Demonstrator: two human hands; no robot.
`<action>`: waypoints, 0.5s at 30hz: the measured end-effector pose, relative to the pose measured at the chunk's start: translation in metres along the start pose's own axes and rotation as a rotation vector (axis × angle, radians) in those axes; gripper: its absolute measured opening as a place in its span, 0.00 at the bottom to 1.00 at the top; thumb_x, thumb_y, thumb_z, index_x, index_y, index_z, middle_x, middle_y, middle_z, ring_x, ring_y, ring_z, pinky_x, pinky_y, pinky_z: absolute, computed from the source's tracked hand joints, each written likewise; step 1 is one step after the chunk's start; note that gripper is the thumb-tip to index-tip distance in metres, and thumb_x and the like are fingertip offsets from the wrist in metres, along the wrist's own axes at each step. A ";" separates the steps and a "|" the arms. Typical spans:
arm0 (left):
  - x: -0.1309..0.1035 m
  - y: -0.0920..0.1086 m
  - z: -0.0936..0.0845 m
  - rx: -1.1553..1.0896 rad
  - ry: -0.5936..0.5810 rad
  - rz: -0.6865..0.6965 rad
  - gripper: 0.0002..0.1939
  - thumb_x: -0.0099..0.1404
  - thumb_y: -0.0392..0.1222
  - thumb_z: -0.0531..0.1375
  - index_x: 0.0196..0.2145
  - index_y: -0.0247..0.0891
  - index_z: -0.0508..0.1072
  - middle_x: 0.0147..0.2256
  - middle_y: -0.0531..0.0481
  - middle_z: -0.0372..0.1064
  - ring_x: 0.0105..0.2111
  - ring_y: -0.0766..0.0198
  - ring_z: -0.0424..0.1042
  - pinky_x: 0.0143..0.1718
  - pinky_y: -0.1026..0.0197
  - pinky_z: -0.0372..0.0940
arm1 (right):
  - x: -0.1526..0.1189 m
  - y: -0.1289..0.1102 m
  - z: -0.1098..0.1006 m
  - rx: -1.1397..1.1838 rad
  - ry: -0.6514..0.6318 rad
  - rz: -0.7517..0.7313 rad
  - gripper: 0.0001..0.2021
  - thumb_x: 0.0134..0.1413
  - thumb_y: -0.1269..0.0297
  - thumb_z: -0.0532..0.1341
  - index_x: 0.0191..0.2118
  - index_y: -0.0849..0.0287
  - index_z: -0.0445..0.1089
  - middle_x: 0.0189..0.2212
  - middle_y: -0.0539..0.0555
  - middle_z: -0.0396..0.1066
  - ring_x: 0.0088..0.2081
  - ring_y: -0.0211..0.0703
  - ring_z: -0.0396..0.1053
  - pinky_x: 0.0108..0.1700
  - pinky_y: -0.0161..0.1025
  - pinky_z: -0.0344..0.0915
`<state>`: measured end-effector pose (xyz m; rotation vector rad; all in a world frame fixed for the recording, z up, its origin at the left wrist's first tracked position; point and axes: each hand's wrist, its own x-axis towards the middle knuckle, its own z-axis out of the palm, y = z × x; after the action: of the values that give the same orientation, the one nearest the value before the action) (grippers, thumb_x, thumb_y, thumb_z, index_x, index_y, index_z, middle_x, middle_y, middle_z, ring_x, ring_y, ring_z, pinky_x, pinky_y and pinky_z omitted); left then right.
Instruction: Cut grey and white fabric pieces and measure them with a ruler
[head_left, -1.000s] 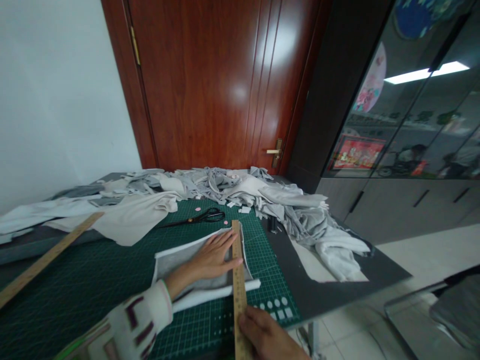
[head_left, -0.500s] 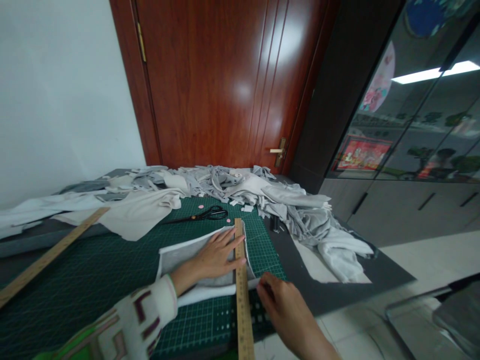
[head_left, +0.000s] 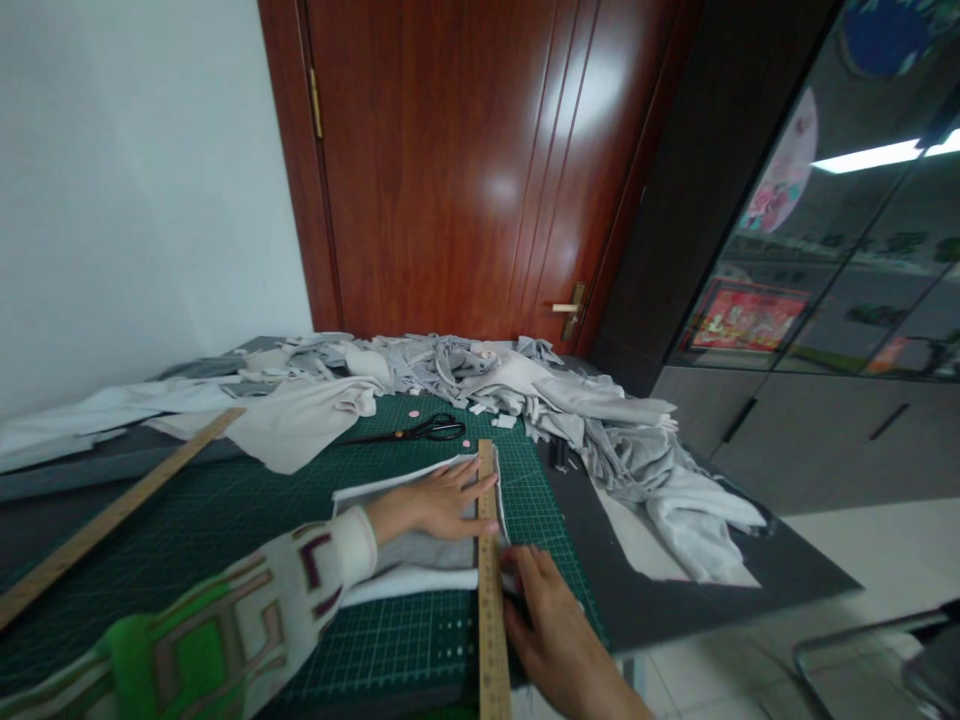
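A grey fabric piece with white edges (head_left: pixel 439 552) lies on the green cutting mat (head_left: pixel 409 640). A wooden ruler (head_left: pixel 491 610) runs lengthwise over its right part and beyond its near edge. My left hand (head_left: pixel 442 502) lies flat with fingers spread, pressing on the fabric and the ruler. My right hand (head_left: pixel 551 625) is closed at the fabric's near right corner, close against the ruler's right side. The corner seems to be between its thumb and fingers, partly hidden by the hand. Black scissors (head_left: pixel 435 428) rest on the mat past the fabric.
Heaped grey and white fabric scraps (head_left: pixel 450 362) line the table's back and right side. Another wooden ruler (head_left: pixel 120 515) lies at the left, partly over pale cloth (head_left: pixel 300 425). A small black object (head_left: pixel 557 453) stands right of the mat. Behind is a wooden door (head_left: pixel 450 170).
My right hand has moved left against the ruler, and the fabric's near right corner has come in with it. My left hand stays on the ruler. The view has shifted slightly.
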<state>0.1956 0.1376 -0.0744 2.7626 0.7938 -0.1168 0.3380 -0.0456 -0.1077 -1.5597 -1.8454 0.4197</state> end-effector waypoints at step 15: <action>0.000 0.002 -0.012 0.012 -0.088 -0.016 0.45 0.64 0.68 0.51 0.69 0.39 0.43 0.69 0.37 0.32 0.67 0.41 0.35 0.64 0.37 0.43 | 0.000 -0.001 0.000 0.030 -0.121 0.168 0.06 0.50 0.74 0.58 0.35 0.59 0.67 0.28 0.51 0.69 0.35 0.46 0.70 0.56 0.52 0.57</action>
<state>0.1965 0.1390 -0.0627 2.7417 0.7947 -0.2451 0.3369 -0.0460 -0.1072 -1.7089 -1.7943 0.6283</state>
